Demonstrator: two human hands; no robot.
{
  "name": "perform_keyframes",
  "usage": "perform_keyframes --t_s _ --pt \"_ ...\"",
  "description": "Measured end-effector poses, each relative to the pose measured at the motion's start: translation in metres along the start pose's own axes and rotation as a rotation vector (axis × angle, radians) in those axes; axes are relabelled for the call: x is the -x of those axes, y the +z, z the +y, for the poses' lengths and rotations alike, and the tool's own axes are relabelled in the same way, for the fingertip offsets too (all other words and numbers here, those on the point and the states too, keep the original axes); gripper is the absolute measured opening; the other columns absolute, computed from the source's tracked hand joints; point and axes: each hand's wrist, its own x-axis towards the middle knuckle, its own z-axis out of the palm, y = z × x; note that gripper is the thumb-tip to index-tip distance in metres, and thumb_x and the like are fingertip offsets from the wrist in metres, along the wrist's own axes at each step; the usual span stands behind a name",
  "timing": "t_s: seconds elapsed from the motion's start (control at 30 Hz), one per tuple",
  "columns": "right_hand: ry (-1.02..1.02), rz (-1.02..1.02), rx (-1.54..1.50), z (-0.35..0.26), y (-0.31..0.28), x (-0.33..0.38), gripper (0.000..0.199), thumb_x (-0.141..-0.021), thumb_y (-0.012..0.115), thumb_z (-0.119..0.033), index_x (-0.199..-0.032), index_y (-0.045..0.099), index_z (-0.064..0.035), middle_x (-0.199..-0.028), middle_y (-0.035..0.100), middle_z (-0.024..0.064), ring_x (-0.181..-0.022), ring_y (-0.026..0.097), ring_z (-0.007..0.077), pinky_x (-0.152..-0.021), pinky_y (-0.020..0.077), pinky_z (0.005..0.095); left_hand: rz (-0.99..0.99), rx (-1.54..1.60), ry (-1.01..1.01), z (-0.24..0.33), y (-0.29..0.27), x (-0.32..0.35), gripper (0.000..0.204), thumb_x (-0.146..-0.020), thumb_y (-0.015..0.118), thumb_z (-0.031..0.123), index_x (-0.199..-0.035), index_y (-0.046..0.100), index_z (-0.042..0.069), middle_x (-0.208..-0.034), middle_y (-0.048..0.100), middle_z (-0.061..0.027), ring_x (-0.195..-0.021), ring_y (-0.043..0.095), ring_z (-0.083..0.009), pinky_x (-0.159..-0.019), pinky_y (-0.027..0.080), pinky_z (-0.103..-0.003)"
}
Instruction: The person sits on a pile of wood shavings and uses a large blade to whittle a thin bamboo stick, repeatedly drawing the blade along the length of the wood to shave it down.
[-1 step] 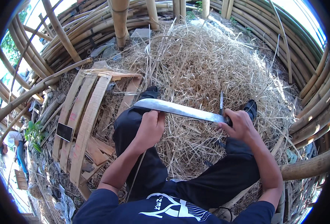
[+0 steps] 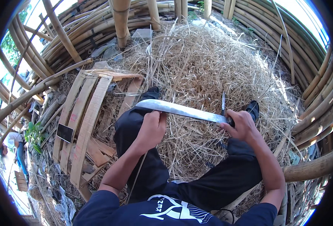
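We see a big knife (image 2: 185,111) stretched sideways in front of the body, between the two bent legs and above the dry strips (image 2: 200,64). The right hand (image 2: 243,126) has its grip closed around the dark handle, maybe because that is the safe end to hold. The left hand (image 2: 151,130) has its grip on the blade near the tip. We can't see all its fingers, but we think it helps keep the long blade steady and flat.

Just past the right hand we spot a small knife (image 2: 223,101) pointing up. We can't tell if it touches that hand or only stands in the strips. The feet in dark shoes (image 2: 252,109) are wide apart, which likely leaves room for the blade.

To the left we find a wooden crate (image 2: 90,130) with a phone (image 2: 65,133) on its slats, perhaps to keep it off the messy ground. Farther out, bamboo poles (image 2: 309,168) lie all around us.
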Motion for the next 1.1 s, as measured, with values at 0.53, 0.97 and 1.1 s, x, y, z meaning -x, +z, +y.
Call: perform_keyframes --t_s 0.53,0.97,1.1 --pt "-0.029 0.078 0.164 0.022 -0.006 -0.007 0.049 -0.081 0.065 -0.049 -0.079 0.055 -0.0016 -0.058 0.053 0.0170 -0.057 0.055 0.0390 -0.056 0.0421 0.0436 -0.130 0.124 -0.062 0.005 0.001 -0.003 0.026 -0.098 0.046 0.014 -0.088 0.054 -0.009 -0.058 0.043 -0.0162 -0.051 0.036 -0.0217 -0.052 0.035 -0.038" --pt "-0.106 0.236 0.295 0.028 -0.008 -0.002 0.060 -0.082 0.056 -0.065 -0.072 0.052 -0.0060 -0.052 0.053 0.0130 -0.052 0.059 0.0347 -0.053 0.0442 0.0439 -0.195 0.316 0.026 -0.001 0.004 -0.004 0.020 -0.098 0.046 0.011 -0.100 0.060 -0.003 -0.056 0.041 -0.0037 -0.049 0.036 -0.0101 -0.048 0.032 -0.030" --pt "-0.121 0.273 0.340 0.035 -0.015 -0.007 0.063 -0.081 0.055 -0.069 -0.069 0.048 -0.0066 -0.052 0.052 0.0130 -0.051 0.059 0.0343 -0.052 0.0443 0.0427 -0.355 0.705 -0.216 0.009 -0.003 -0.004 0.021 -0.101 0.041 0.010 -0.102 0.060 0.002 -0.054 0.035 0.0059 -0.041 0.030 -0.0025 -0.039 0.024 -0.024"
